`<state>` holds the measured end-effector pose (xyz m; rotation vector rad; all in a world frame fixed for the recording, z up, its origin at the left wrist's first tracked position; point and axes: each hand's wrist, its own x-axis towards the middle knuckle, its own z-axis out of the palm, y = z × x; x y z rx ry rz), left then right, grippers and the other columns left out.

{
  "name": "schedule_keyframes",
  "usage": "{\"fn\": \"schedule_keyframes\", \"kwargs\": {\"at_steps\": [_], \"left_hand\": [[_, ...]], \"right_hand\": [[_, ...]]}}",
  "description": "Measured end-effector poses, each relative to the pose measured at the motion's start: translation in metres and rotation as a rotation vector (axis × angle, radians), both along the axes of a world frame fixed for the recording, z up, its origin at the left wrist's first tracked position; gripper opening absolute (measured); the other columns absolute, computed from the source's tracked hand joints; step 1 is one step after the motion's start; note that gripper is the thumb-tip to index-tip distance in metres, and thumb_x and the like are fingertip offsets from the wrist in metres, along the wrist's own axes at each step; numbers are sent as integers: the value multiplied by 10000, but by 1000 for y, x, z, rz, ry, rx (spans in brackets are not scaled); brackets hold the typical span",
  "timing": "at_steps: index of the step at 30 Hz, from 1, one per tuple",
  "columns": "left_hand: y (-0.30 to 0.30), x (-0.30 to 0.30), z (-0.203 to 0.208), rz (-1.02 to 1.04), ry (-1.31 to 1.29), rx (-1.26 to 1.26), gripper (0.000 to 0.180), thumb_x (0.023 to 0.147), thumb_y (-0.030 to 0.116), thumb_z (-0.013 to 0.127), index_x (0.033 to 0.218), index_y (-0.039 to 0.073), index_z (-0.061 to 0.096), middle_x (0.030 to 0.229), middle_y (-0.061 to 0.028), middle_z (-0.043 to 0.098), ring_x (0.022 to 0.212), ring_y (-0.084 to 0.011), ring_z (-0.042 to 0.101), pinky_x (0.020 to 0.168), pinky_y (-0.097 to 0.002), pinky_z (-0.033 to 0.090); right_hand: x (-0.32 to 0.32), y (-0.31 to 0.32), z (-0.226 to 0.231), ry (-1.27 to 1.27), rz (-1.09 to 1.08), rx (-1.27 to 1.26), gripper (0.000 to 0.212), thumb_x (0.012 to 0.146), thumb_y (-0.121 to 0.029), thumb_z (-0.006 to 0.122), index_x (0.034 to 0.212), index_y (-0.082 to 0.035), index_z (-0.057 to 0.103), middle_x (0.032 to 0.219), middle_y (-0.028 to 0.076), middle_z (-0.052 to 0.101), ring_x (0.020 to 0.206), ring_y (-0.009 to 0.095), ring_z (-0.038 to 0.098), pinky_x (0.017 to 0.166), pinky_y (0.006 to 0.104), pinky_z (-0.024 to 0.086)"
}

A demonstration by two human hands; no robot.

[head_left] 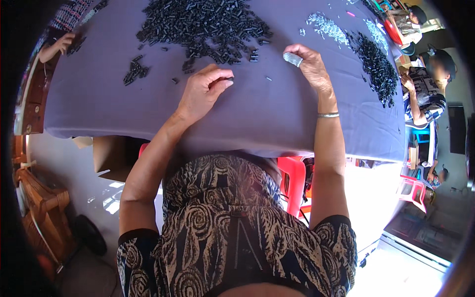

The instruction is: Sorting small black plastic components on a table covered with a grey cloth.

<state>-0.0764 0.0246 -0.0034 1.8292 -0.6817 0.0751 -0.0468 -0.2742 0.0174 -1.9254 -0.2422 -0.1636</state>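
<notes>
My left hand (202, 93) hovers over the near part of the purple cloth, thumb and forefinger pinched on a small black piece (229, 78), of which only the dark end shows. Further right, my right hand (312, 68) is held above the cloth with its fingers curled in toward the thumb. Whitish, shiny wrapping (293, 59) covers that thumb. Anything between those fingers is hidden. Beyond my hands spreads a large pile of small black cylindrical pieces (198, 24). A tiny pale piece (268, 78) lies on the cloth between the hands.
A small black cluster (135, 71) lies left. On the right are a clear-piece pile (327, 28) and another black pile (378, 69). A co-worker's hand (62, 44) reaches in at far left; another person (425, 89) sits right. A red plastic stool (293, 183) stands below the table edge.
</notes>
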Motion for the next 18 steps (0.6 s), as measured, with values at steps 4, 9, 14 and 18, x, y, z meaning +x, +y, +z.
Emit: {"fn": "schedule_keyframes", "kwargs": {"at_steps": [4,9,14,18], "left_hand": [[-5,1,1,14,-10,-60,141,789,29,643,929,18,631,718,-48,527,604,-128,484,561,-253,402],[-4,3,-1,19,-63,-40,148,781,16,649,928,20,633,720,-42,533,582,-114,472,544,-244,395],[-3,1,-1,20,-78,-61,151,785,17,648,934,20,634,721,-43,532,592,-112,471,549,-244,397],[-4,-3,-3,9,-26,-99,137,797,20,641,933,20,634,716,-31,521,599,-101,467,554,-235,394]], "right_hand": [[-8,7,20,196,217,-160,136,810,-138,672,901,-45,631,837,-40,586,799,47,523,702,212,435],[-31,53,31,177,315,-543,235,721,-220,726,812,-26,627,724,76,619,682,173,588,625,300,466],[-32,62,33,237,233,-600,172,729,-162,683,811,-17,641,691,90,618,652,203,590,616,323,468],[-26,61,30,281,169,-533,146,747,-129,660,821,-5,636,682,83,615,648,170,583,602,307,463]]}}
